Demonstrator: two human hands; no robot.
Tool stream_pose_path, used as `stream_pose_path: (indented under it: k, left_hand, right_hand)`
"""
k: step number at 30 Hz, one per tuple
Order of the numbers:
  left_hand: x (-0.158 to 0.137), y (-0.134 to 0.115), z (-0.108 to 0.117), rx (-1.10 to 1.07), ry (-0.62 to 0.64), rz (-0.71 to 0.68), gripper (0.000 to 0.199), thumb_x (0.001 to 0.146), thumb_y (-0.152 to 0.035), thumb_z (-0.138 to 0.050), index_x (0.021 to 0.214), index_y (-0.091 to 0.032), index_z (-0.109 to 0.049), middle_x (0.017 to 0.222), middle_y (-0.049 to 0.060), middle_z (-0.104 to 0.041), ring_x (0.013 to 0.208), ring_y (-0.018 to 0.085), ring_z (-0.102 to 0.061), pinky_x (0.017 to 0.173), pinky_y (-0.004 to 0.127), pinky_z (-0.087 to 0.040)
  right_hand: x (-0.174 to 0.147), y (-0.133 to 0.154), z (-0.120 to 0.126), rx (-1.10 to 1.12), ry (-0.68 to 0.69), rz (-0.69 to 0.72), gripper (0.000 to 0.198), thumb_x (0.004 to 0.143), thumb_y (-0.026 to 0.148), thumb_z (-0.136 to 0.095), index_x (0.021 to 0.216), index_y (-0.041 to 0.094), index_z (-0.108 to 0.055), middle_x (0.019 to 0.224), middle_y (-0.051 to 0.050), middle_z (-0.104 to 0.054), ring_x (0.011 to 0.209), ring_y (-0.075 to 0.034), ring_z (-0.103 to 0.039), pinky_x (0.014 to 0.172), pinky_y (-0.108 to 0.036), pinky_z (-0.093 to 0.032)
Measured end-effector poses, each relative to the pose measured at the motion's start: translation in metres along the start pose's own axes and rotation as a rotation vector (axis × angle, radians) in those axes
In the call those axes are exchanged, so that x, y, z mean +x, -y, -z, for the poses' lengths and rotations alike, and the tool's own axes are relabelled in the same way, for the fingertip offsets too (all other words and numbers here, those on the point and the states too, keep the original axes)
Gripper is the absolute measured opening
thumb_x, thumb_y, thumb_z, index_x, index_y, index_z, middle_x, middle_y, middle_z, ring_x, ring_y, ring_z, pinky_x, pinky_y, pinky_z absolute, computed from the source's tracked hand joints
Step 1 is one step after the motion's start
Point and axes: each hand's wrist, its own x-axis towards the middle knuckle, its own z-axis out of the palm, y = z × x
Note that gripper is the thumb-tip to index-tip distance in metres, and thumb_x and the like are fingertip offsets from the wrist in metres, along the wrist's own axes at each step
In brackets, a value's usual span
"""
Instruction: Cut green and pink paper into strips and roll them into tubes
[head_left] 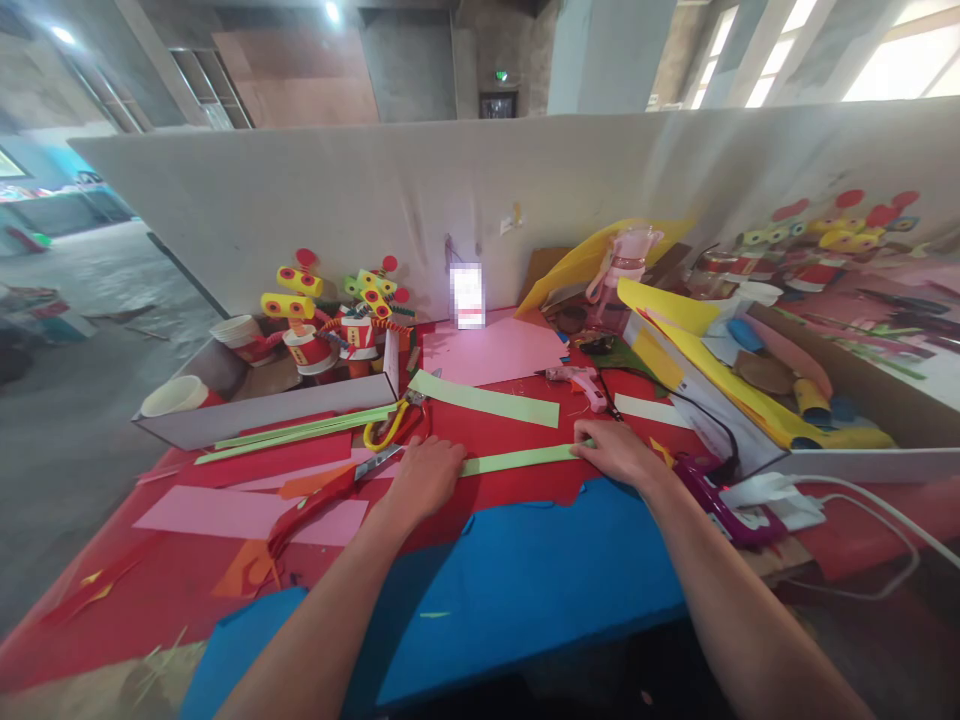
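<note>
Paper strip, narrow and light green, stretches between the 2 hands above the worktop, just beyond the blue sheet along its near edge. The right hand pinches the strip's right end between thumb and fingers. The left hand is curled over the other end, knuckles up; its fingertips are hidden, so I cannot tell whether it pinches or presses.

Farther toward the worktop's far edge lies a wider green strip, its left end beside the yellow-handled scissors. Red-handled scissors lie left of the left hand, over pink paper that reaches toward the worktop's left edge. Thin green strips lie along the front of a white cardboard box at the far left corner. In that box are 2 white cups and some red, white and yellow cup figures.

At the middle of the far edge is a pink sheet. Right of it lies a pink glue gun. Toward the right edge stand another box, holding yellow sheets, and a purple device near the right forearm.
</note>
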Motion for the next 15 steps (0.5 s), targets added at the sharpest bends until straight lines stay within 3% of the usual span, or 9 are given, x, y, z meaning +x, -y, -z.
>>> stream_pose_path:
  k: [6,15]
  left_hand:
    - [0.000,0.000,0.000,0.023,0.001,-0.004,0.028,0.093,-0.021,-0.036,0.097,-0.017,-0.064,0.092,0.012,-0.069,0.093,0.027,-0.061,0.078,0.039,-0.036]
    - [0.000,-0.001,0.001,-0.011,0.010,0.005,0.028,0.094,-0.022,-0.036,0.098,-0.018,-0.064,0.095,0.013,-0.069,0.094,0.028,-0.060,0.079,0.040,-0.035]
  right_hand:
    - [-0.003,-0.003,0.001,0.024,-0.009,0.016,0.019,0.082,0.024,-0.058,0.064,0.020,-0.050,0.068,0.002,-0.062,0.068,-0.014,-0.055,0.059,-0.025,-0.026]
    - [0.001,-0.011,-0.006,0.027,-0.009,-0.072,0.018,0.085,0.032,-0.057,0.072,0.021,-0.052,0.073,0.002,-0.065,0.071,-0.015,-0.058,0.061,-0.025,-0.027]
